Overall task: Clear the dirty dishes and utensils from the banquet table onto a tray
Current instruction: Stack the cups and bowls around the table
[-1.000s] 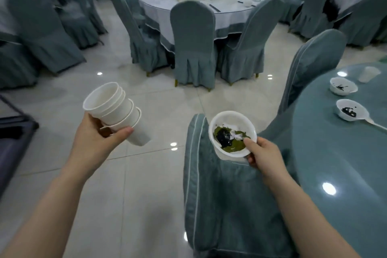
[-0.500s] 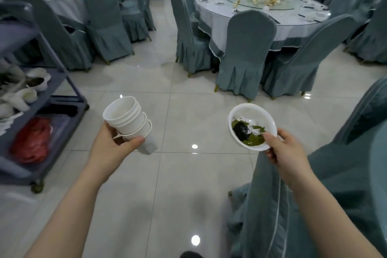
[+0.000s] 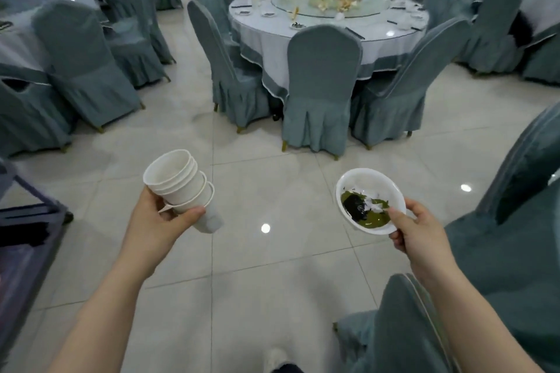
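Observation:
My left hand (image 3: 157, 221) grips a tilted stack of white paper cups (image 3: 178, 185), mouths pointing up and to the left. My right hand (image 3: 421, 236) pinches the near rim of a white bowl (image 3: 368, 191) that holds dark and green food scraps with bits of white paper. Both are held over the tiled floor, about chest width apart. A dark service cart (image 3: 27, 239) shows at the left edge; what lies on its shelves is out of view.
Ahead stands a round banquet table (image 3: 330, 36) with dirty dishes on it, ringed by grey-blue covered chairs (image 3: 321, 85). More covered chairs (image 3: 515, 221) crowd my right side and the left background. Pale floor tiles stretch between me and that table.
The view has swung back to the right, so the cart's shelves slid out at the left. Both hands keep their hold on the cups and bowl.

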Motion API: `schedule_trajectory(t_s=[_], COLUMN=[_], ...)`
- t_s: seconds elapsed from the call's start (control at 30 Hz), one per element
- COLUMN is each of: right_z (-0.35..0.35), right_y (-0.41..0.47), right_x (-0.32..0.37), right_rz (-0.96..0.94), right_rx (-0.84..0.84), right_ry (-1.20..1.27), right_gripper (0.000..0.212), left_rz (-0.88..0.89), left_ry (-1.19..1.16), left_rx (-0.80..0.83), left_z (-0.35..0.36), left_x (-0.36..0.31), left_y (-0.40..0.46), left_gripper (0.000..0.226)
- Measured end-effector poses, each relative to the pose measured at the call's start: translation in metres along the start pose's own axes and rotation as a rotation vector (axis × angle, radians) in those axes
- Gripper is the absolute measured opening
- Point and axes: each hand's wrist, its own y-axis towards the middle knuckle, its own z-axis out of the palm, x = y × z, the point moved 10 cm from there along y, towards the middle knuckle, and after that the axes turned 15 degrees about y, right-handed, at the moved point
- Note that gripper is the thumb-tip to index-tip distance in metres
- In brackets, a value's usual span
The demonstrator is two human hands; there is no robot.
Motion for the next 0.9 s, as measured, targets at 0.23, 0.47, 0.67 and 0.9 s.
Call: schedule_trajectory(t_s=[0.23, 0.47, 0.67, 0.9], right_z=[-0.043, -0.129, -0.185, -0.239], right_y=[0.080, 0.126, 0.145, 0.129], right_x=[0.033, 0.068, 0.072, 0.069], right_rz=[-0.045, -0.125, -0.133, -0.169], right_rx=[-0.238, -0.577, -0.859, -1.202], right_ry=[0.045, 0.035, 0.156, 0.283], right_gripper=[0.017, 0.014, 0.018, 0.012], left_rz=[0.219, 0.390, 0.550, 0.634], left_ry=[0.014, -0.061, -0.085, -0.201], left_rx=[0.194, 0.449, 0.665, 1.011], left_z=[0.106, 0.261, 0.391, 0.547], left_x=[-0.097, -0.188, -0.266, -0.357], left_y=[0.136, 0.239, 0.281, 0.269], left_gripper=[0.062, 0.059, 0.055, 0.062])
